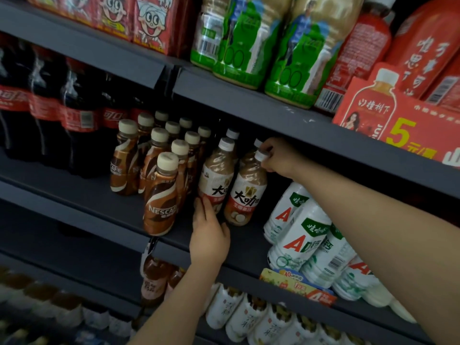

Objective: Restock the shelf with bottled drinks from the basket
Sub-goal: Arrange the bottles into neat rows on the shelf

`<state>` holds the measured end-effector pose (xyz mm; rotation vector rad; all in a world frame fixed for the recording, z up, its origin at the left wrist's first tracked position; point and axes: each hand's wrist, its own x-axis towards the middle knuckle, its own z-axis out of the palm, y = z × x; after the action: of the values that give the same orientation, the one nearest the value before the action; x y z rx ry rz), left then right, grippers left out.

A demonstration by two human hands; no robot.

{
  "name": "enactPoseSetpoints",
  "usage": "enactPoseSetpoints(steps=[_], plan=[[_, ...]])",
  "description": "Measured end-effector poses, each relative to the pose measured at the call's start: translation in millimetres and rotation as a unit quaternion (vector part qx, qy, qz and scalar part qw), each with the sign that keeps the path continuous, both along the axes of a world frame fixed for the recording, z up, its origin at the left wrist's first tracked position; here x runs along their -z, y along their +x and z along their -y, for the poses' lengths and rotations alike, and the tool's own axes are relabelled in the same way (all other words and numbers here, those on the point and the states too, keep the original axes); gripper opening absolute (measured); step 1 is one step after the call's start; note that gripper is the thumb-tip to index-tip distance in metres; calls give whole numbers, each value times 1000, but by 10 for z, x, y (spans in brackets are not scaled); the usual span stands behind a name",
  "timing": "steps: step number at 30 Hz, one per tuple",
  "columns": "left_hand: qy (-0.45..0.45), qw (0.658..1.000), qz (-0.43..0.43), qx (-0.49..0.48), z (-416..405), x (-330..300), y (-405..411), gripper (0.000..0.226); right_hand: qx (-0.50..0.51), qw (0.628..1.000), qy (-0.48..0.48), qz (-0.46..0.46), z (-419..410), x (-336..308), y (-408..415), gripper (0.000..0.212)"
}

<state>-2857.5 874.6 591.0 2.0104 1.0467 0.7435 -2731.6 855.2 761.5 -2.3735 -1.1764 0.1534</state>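
Two milk-coffee bottles with white caps stand side by side on the dark middle shelf. My right hand pinches the white cap of the right bottle. My left hand reaches up from below, and its fingers touch the base of the left bottle. More white caps show behind these two bottles. The basket is out of view.
Brown Nescafe bottles stand in rows just left of the coffee bottles, cola bottles farther left. White AD bottles crowd the right side of the shelf. The shelf above hangs low over the caps. Tea bottles fill the shelf below.
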Motion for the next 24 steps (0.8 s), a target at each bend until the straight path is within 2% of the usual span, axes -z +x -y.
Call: enactPoseSetpoints(steps=[3, 5, 7, 10, 13, 15, 16, 19, 21, 24], plan=[[4, 1000, 5, 19, -19, 5, -76, 72, 25, 997, -38, 63, 37, 35, -61, 39], [10, 999, 21, 35, -15, -15, -157, 71, 32, 989, -47, 136, 56, 57, -167, 48], [29, 998, 36, 44, 1, -42, -278, 69, 23, 975, -19, 222, 61, 73, -323, 56], [70, 995, 44, 47, 41, -61, -569, 56, -65, 963, 43, 260, 31, 125, -611, 49], [115, 993, 11, 18, 15, -87, -927, 34, -134, 970, 38, 198, -82, 184, -867, 39], [131, 991, -2, -40, -92, -163, -1131, 17, -143, 981, 43, 121, -212, 173, -987, 39], [119, 990, -3, -75, -165, -197, -1203, 16, -148, 983, 48, 96, -286, 162, -1038, 39], [45, 988, 1, -150, -336, -224, -1288, 46, -172, 983, 54, 46, -442, 157, -1165, 41], [11, 990, -2, -139, -369, -173, -1273, 63, -198, 979, 46, 30, -466, 175, -1244, 40], [-10, 994, -5, -111, -405, -91, -1210, 67, -228, 972, 41, 42, -489, 197, -1297, 37]])
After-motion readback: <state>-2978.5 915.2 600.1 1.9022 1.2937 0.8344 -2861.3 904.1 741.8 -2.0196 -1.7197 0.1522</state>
